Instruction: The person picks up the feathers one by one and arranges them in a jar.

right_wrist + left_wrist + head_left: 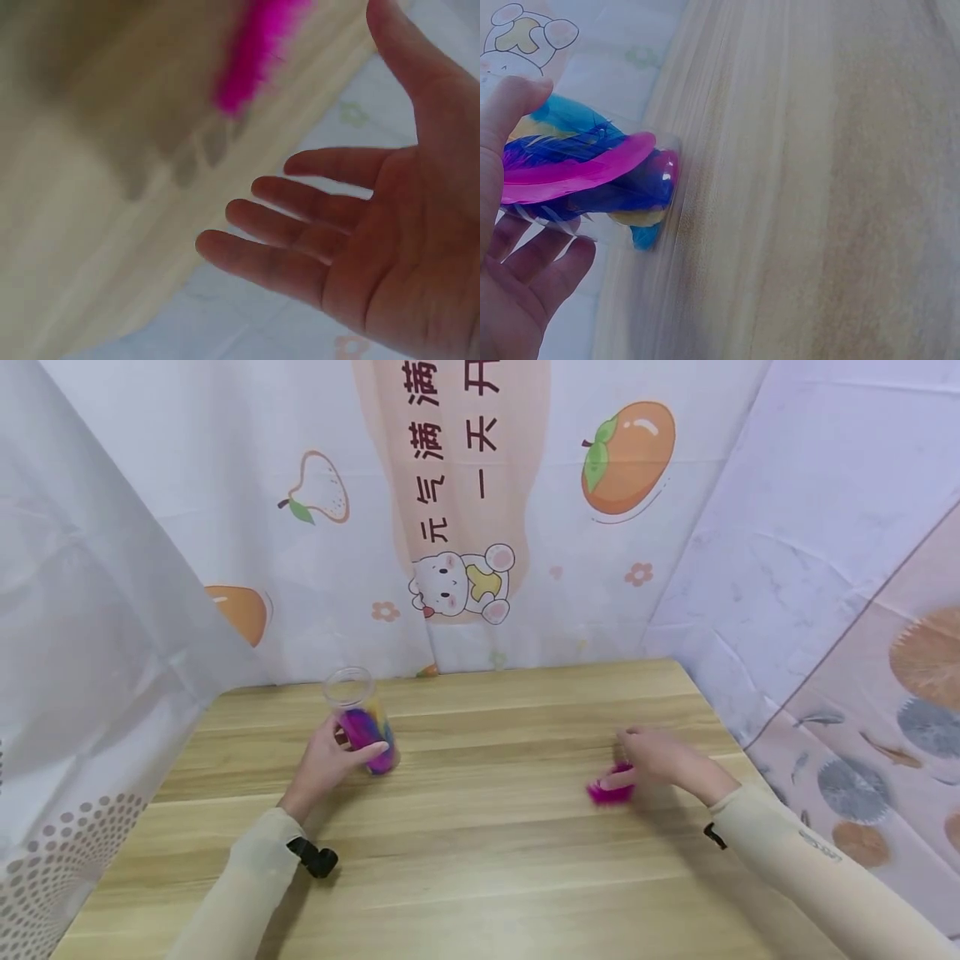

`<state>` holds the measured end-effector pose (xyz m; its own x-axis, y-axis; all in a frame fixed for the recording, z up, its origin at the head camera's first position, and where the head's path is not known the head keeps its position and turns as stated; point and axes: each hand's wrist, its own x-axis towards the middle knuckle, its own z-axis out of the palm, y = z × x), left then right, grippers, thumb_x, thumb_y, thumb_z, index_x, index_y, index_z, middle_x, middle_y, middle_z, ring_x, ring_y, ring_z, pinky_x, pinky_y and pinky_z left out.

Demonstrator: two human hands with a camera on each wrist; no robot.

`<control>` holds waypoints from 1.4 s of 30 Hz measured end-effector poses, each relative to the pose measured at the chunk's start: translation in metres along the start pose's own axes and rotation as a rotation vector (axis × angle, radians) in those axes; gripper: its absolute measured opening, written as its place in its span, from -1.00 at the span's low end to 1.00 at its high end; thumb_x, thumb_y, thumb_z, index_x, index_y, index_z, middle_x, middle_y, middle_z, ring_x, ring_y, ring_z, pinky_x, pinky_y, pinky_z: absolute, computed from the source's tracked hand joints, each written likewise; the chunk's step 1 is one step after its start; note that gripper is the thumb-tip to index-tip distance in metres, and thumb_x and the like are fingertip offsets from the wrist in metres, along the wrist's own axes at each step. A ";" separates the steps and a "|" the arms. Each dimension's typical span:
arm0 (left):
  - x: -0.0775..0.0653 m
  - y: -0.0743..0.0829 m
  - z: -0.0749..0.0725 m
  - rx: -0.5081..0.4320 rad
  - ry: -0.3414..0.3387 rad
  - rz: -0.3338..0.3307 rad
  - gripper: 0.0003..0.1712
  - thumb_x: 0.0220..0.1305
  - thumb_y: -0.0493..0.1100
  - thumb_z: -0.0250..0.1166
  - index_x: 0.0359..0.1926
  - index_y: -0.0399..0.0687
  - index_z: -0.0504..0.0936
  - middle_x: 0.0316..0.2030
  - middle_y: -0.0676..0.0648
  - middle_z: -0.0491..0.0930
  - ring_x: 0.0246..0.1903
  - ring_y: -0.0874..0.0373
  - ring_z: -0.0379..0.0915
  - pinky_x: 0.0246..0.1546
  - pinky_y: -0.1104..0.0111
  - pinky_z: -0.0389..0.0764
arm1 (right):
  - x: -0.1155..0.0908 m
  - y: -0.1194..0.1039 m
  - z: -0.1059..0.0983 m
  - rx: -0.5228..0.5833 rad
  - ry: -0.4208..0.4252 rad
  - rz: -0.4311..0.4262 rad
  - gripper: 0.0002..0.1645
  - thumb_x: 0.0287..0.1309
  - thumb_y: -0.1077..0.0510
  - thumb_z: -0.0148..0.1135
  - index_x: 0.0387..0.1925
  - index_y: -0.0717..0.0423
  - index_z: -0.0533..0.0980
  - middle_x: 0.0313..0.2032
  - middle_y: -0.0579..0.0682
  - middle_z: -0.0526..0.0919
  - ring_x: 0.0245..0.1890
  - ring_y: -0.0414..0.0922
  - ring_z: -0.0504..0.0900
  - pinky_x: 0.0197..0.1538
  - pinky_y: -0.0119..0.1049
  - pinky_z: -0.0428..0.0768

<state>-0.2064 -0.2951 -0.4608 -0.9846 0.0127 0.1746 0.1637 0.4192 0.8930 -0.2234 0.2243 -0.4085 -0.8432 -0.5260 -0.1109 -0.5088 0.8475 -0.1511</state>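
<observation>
My left hand point(333, 753) holds a clear plastic cup point(354, 700) at the left of the table, thumb on one side and fingers on the other. Pink, blue, teal and yellow feathers point(577, 176) fill its lower part, and the cup's base is right at the tabletop in the left wrist view. On the right side, my right hand point(651, 756) is low over the table. Its fingers point(300, 217) are spread and nearly straight in the right wrist view. A blurred magenta feather point(259, 56) shows apart from them, over the wood.
The light wooden table point(487, 835) ends at the back against a printed curtain point(300, 568). More curtain point(810, 552) hangs along the right side, and pale cloth point(97, 610) lines the left. Black wrist straps point(313, 857) sit on both sleeves.
</observation>
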 end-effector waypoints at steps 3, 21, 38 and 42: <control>0.000 -0.001 0.000 0.011 0.004 -0.005 -0.09 0.11 0.05 0.58 0.38 -0.08 0.33 0.20 -0.20 0.53 0.14 -0.15 0.52 0.15 -0.05 0.53 | -0.008 0.003 0.013 0.017 0.031 0.026 -0.35 -0.01 -0.35 0.50 -0.36 0.17 0.59 -0.42 0.02 0.56 -0.41 -0.03 0.54 -0.27 -0.06 0.57; -0.001 0.001 0.003 0.056 0.013 -0.001 -0.07 0.07 0.08 0.60 0.36 -0.09 0.33 0.16 -0.21 0.56 0.08 -0.18 0.55 0.07 -0.06 0.59 | -0.015 0.003 0.033 0.065 0.149 0.080 -0.50 -0.12 -0.12 0.64 -0.55 0.09 0.50 -0.59 -0.12 0.50 -0.59 -0.15 0.46 -0.47 -0.16 0.52; 0.002 -0.002 0.003 0.074 0.005 0.001 -0.06 0.10 0.09 0.58 0.39 -0.07 0.31 0.18 -0.22 0.55 0.08 -0.17 0.55 0.08 -0.05 0.58 | 0.000 0.002 0.026 0.113 -0.053 -0.011 -0.68 0.01 0.02 0.57 -0.58 0.04 0.58 -0.59 -0.18 0.55 -0.56 -0.22 0.45 -0.38 -0.25 0.54; 0.001 -0.002 0.003 0.078 0.001 -0.007 -0.04 0.11 0.11 0.57 0.41 -0.06 0.29 0.19 -0.22 0.54 0.10 -0.18 0.54 0.10 -0.06 0.57 | -0.002 0.002 0.028 0.112 -0.048 -0.025 -0.68 0.04 0.03 0.55 -0.61 0.02 0.56 -0.60 -0.18 0.53 -0.57 -0.22 0.40 -0.40 -0.26 0.50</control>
<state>-0.2081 -0.2931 -0.4635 -0.9856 0.0085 0.1687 0.1513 0.4889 0.8591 -0.2182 0.2249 -0.4364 -0.8202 -0.5515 -0.1520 -0.5043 0.8225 -0.2629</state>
